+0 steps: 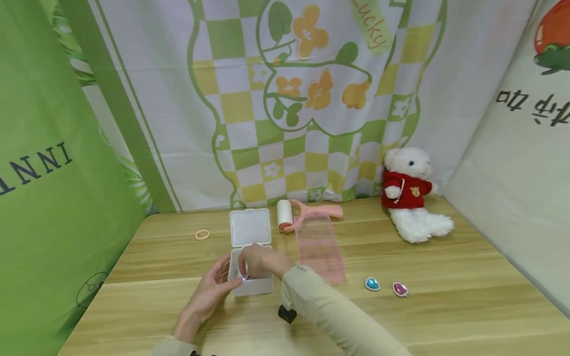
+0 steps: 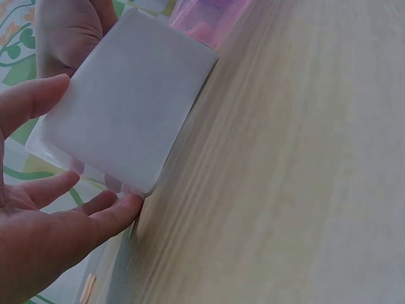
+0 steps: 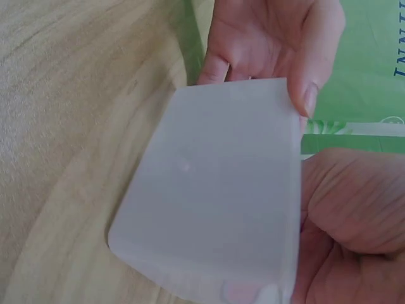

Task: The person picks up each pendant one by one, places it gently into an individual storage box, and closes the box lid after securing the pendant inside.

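A white plastic box stands on the table with its hinged lid swung back. My left hand holds the box at its left side, thumb at the near rim and fingers around the side wall. From the right, my right hand reaches down into the box, its fingertips hidden behind the wall. A small shiny piece shows beside the left thumb. In the right wrist view the front wall covers the contents, and I cannot tell what the right fingers hold.
A pink clear case lies opened right of the box, behind it a pink-handled lint roller. A blue gem piece and a pink gem piece lie farther right. A ring lies left; a white plush bear sits back right.
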Available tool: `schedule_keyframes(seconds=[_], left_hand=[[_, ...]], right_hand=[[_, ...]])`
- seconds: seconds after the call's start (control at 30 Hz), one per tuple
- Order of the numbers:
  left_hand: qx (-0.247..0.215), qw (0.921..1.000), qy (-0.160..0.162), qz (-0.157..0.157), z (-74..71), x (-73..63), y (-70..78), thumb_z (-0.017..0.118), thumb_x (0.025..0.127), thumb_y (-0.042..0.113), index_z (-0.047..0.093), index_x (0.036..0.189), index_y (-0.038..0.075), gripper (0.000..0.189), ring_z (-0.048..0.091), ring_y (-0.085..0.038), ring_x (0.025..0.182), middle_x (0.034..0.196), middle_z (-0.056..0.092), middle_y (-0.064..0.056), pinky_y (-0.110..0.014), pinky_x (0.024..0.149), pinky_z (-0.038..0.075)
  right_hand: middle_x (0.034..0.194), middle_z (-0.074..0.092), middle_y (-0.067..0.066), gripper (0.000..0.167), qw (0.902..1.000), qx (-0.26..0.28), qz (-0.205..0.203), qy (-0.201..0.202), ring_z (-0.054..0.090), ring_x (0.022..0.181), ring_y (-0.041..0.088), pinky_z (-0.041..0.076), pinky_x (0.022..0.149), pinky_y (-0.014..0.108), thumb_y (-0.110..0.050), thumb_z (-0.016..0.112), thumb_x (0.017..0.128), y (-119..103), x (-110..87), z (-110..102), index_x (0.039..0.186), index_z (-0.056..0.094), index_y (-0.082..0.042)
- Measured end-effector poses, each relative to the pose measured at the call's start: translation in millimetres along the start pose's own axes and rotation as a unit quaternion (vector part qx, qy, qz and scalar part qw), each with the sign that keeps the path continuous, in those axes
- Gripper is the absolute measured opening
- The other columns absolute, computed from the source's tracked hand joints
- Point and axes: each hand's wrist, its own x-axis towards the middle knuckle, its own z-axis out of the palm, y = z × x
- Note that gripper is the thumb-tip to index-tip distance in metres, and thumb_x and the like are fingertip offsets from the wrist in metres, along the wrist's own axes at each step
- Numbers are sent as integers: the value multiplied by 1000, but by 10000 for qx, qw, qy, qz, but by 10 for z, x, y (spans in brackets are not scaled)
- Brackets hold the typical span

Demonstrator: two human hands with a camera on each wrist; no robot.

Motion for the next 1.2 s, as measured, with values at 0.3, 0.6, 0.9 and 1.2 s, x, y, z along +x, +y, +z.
schedule_keyframes(seconds=[0.3,0.6,0.9,1.2], left_hand=[[-9,10000,22,-38,-7,-2,-12,67,84,0,26,149,0,76,39,-41,129,148,30,-28,-31,94,45],[-69,10000,-37,-38,-6,5,-10,66,84,-1,29,148,2,74,41,-40,128,148,32,-27,-30,93,45],[16,10000,22,-28,-6,4,-9,67,84,-1,30,147,1,73,41,-41,128,148,33,-28,-36,97,44],[53,9999,120,-36,11,-9,17,67,84,0,30,147,0,73,44,-41,126,146,34,-29,-42,99,43]], right_hand=[[81,57,-3,19,9993,-359,78,34,52,76,11,45,65,24,1,69,79,-27,-3,25,76,63,-17],[70,53,-3,22,9986,-464,239,-15,50,66,12,42,54,23,3,65,80,-33,-20,48,69,59,-15],[66,53,-4,21,9983,-551,80,143,49,62,10,40,53,22,1,65,80,-43,-20,74,67,58,-14],[70,57,-3,19,9979,-566,-6,328,50,64,11,42,56,22,3,66,78,-34,-13,86,70,59,-13]])
